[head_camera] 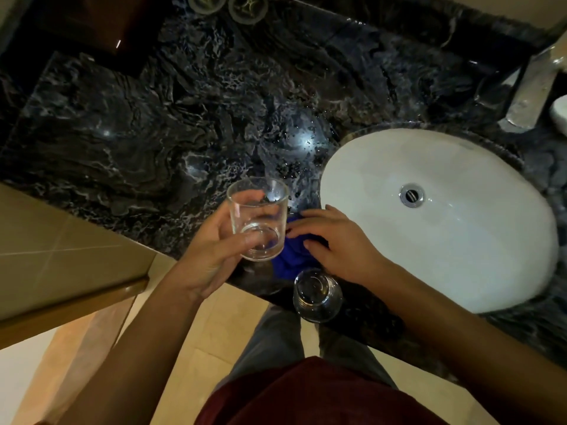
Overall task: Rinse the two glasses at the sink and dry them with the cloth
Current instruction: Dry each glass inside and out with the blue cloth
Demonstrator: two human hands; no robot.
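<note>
My left hand point(211, 253) holds a clear glass point(257, 219) upright above the front edge of the dark marble counter point(153, 124). My right hand point(334, 243) rests on a crumpled blue cloth point(291, 256) lying on the counter, fingers curled over it. A second clear glass point(317, 294) stands on the counter near the front edge, just below my right hand. The white oval sink point(460, 240) lies to the right of both hands, with its drain point(412, 195) in view.
A chrome faucet point(534, 87) stands at the back right of the sink. Water drops speckle the counter left of the sink. Two round dark items point(227, 4) sit at the far back. Tiled floor and my legs show below the counter edge.
</note>
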